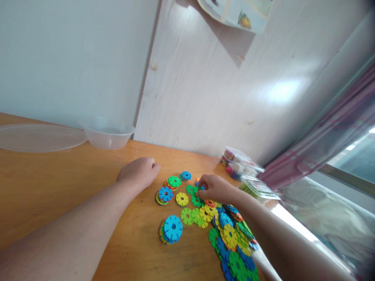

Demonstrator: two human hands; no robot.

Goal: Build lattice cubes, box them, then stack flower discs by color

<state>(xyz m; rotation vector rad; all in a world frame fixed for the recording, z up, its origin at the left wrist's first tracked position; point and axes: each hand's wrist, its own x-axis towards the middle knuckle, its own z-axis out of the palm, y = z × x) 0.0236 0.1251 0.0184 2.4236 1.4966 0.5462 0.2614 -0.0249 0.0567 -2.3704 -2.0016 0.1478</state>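
Plastic discs (205, 218) bear no readable writing; right hand (215, 188) touches them.

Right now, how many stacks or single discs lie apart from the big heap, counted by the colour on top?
Blue-topped stacks: 3
Green-topped stack: 1
Yellow disc: 1
Total: 5
Not counted: the big heap by the right hand.
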